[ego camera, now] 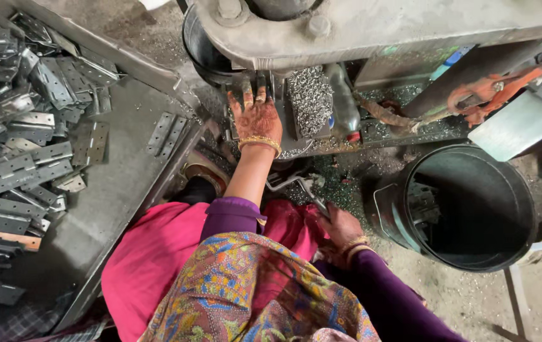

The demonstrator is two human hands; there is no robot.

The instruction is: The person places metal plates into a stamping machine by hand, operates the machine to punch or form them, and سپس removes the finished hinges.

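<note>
My left hand reaches forward onto the bed of a grey press machine, palm down. Its fingertips lie under the press head, and what they touch is hidden. My right hand rests low by my lap, with its fingers curled round the end of a grey metal lever. A heap of flat metal hinge plates covers the left part of a sloping steel tray. Two more hinge plates lie apart, nearer my left arm.
A large dark bucket stands at the right with a few hinge plates inside. Metal shavings and a plastic bottle lie on the machine bed. An orange cord crosses the upper right. My pink clothing fills the bottom middle.
</note>
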